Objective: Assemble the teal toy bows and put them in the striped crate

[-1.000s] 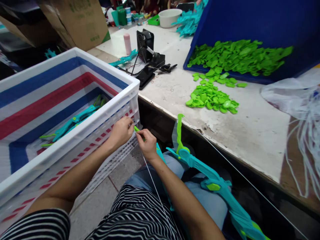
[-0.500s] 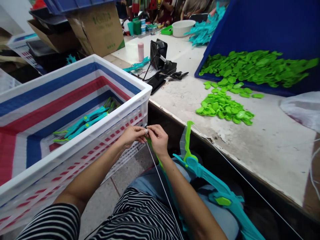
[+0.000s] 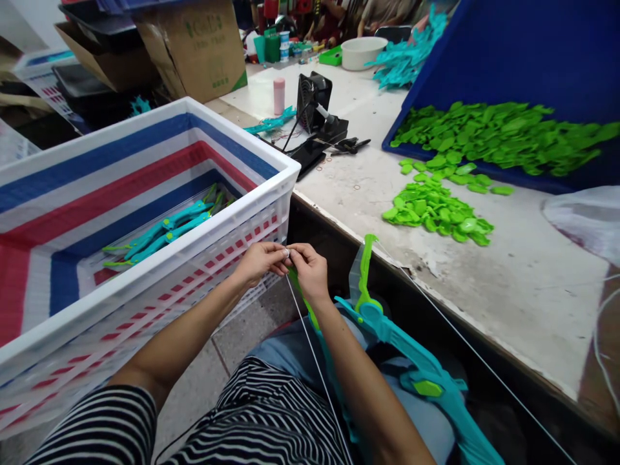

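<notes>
Over my lap, my left hand [image 3: 265, 262] and my right hand [image 3: 310, 271] meet fingertip to fingertip, both closed in a pinch. Between them they hold the end of a thin white string [image 3: 307, 332], which runs down past my right forearm. A green limb tip lies just under the fingers, partly hidden by my right hand. Across my legs rests a teal toy bow [image 3: 411, 349] with a green limb [image 3: 362, 284] standing upright at one end. From that limb's top a white line stretches down to the lower right. The exact knot or loop at my fingertips is hidden.
At left stands a white plastic crate [image 3: 290, 177] with striped lining, holding several teal-and-green toy pieces [image 3: 169, 229]. On the table [image 3: 523, 284] are a green parts pile [image 3: 438, 210], a tipped blue bin [image 3: 508, 58], a small black fan [image 3: 312, 100] and a pink bottle [image 3: 279, 97]. People sit beyond.
The view has shifted slightly. Both hands stay pinched together on the string, with only small finger movement; the bow stays on my lap.
</notes>
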The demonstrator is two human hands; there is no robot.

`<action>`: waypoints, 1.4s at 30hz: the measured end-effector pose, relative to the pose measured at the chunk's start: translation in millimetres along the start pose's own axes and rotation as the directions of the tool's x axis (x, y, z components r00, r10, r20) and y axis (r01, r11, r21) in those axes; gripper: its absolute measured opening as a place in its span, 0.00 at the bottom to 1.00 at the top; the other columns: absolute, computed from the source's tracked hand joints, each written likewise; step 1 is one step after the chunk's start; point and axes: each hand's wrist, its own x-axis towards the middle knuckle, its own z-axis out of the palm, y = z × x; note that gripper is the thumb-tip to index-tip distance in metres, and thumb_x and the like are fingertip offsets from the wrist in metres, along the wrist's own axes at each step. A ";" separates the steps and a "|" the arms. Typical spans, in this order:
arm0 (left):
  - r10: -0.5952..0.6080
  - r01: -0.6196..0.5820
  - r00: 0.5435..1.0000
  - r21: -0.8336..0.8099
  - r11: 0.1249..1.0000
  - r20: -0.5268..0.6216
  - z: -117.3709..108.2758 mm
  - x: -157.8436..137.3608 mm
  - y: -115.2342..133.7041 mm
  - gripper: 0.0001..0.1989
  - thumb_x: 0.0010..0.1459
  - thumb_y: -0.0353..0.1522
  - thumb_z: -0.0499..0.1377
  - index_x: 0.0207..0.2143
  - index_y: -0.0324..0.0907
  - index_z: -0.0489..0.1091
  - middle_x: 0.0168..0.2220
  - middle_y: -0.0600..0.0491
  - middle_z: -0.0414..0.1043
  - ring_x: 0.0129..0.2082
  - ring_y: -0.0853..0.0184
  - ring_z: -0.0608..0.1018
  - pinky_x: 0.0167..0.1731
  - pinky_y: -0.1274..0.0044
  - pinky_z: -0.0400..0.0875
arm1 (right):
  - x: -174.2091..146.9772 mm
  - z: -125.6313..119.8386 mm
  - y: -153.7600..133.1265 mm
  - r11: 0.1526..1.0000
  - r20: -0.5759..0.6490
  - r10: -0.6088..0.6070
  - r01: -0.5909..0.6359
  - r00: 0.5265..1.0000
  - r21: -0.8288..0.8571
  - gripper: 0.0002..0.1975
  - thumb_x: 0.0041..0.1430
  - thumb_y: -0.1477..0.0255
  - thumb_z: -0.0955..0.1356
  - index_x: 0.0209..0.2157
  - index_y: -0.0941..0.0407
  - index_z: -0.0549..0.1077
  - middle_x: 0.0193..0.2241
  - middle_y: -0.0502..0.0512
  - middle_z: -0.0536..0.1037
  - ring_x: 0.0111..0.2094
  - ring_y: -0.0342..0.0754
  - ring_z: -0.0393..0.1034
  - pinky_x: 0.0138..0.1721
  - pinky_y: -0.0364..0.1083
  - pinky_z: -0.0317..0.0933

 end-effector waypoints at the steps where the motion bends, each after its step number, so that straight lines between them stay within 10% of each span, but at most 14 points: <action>1: 0.001 -0.001 1.000 0.001 1.000 -0.010 1.3 -0.7 0.3 0.05 0.51 0.27 0.63 0.27 0.34 0.69 0.19 0.54 0.73 0.15 0.74 0.73 0.17 0.84 0.68 | -1.2 0.4 -0.2 1.000 -0.023 -0.007 0.007 1.000 0.001 0.08 0.55 0.71 0.65 0.32 0.56 0.77 0.31 0.53 0.76 0.34 0.46 0.71 0.37 0.45 0.66; 9: -0.026 0.024 0.997 -0.027 0.999 -0.077 5.1 -1.5 4.0 0.07 0.47 0.30 0.63 0.22 0.36 0.68 0.16 0.56 0.69 0.16 0.72 0.74 0.19 0.82 0.70 | -9.7 -6.2 -8.9 0.868 0.083 -0.356 0.362 0.931 -0.340 0.08 0.60 0.72 0.64 0.33 0.54 0.76 0.32 0.54 0.75 0.34 0.45 0.71 0.37 0.45 0.67; 16: 0.034 -0.024 0.997 0.147 0.989 -0.065 -0.6 0.1 0.9 0.07 0.46 0.27 0.59 0.17 0.35 0.70 0.16 0.54 0.71 0.19 0.72 0.75 0.24 0.82 0.71 | -5.2 -15.5 -6.3 0.768 0.263 -0.335 0.423 0.905 -0.480 0.10 0.61 0.73 0.63 0.31 0.57 0.76 0.30 0.56 0.76 0.32 0.46 0.72 0.35 0.44 0.66; 30: 0.090 -0.142 0.982 0.327 0.934 0.168 -13.7 -2.7 1.7 0.06 0.45 0.23 0.57 0.23 0.35 0.74 0.20 0.55 0.72 0.21 0.74 0.73 0.25 0.83 0.69 | -7.9 -13.9 -14.1 0.839 0.224 -0.247 0.324 0.943 -0.437 0.09 0.57 0.73 0.64 0.26 0.57 0.74 0.27 0.55 0.76 0.29 0.44 0.70 0.31 0.43 0.63; 42: 0.300 -0.272 0.952 0.595 0.756 0.054 -15.2 -6.0 -13.6 0.07 0.46 0.32 0.60 0.24 0.36 0.76 0.21 0.54 0.74 0.24 0.71 0.72 0.24 0.82 0.63 | -19.3 -10.3 -3.8 0.889 0.132 -0.218 0.253 0.967 -0.382 0.09 0.56 0.73 0.64 0.25 0.57 0.74 0.26 0.53 0.76 0.28 0.44 0.70 0.30 0.42 0.63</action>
